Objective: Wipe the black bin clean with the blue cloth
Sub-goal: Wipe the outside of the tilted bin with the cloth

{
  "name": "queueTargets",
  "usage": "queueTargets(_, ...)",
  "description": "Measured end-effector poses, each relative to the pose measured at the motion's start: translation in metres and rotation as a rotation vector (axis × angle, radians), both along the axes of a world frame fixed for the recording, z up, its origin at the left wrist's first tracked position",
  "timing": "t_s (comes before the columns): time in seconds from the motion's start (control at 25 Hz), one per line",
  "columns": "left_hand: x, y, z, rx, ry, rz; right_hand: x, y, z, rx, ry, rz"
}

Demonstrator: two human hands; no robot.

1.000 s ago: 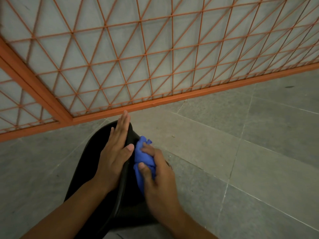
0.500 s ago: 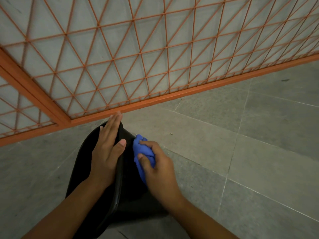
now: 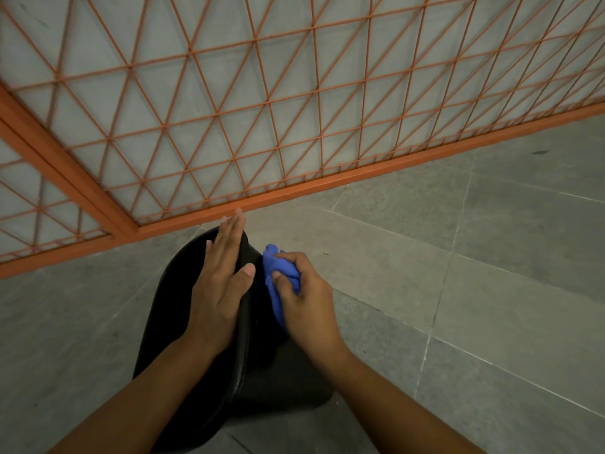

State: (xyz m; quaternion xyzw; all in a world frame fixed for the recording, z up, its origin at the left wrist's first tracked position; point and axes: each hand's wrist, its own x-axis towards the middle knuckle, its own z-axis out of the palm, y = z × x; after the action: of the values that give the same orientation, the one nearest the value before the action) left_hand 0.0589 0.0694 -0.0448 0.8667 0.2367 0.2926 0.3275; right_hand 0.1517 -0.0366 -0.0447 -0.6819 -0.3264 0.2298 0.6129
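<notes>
Both hands stay put: left hand flat on black bin, right hand still clutching blue cloth

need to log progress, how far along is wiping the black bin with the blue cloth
Done: cloth is picked up and on the bin. In hand: the right hand grips the bunched blue cloth against the black plastic bin, while the left hand lies flat on its side, steadying it. Left: I can't tell how much surface is already clean.

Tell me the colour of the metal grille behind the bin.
Orange: the grille has thin orange bars in a triangle lattice, seen in the head view.
</notes>
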Motion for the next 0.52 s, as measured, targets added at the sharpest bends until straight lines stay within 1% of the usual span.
queueTargets(0.08, 0.001, -0.004, -0.001, 0.024, 0.002, -0.011, -0.007, -0.011, 0.001, -0.005, 0.01, -0.032)
queueTargets(0.12, 0.002, -0.004, -0.002, 0.018, -0.011, -0.018, -0.013, -0.016, 0.006, 0.023, 0.01, -0.009)
queueTargets(0.2, 0.002, 0.0, -0.003, -0.055, -0.053, -0.028, -0.021, -0.014, 0.017, 0.105, -0.007, 0.063)
queueTargets(0.24, 0.0, 0.003, -0.003, -0.09, -0.067, -0.03, -0.019, -0.009, 0.019, 0.112, -0.028, 0.084)
queueTargets(0.36, -0.006, 0.012, -0.005, -0.073, -0.04, -0.02, -0.006, 0.001, -0.001, 0.013, -0.011, 0.038)
queueTargets(0.44, -0.007, 0.012, -0.005, -0.051, -0.031, -0.018, -0.014, -0.015, -0.015, -0.09, 0.038, 0.008)
queueTargets(0.48, -0.008, 0.012, -0.006, -0.045, -0.04, -0.025, -0.025, -0.028, -0.014, -0.086, 0.067, 0.026)
queueTargets(0.52, -0.009, 0.013, -0.007, -0.047, -0.047, -0.032, -0.038, -0.037, -0.008, -0.038, 0.079, 0.052)
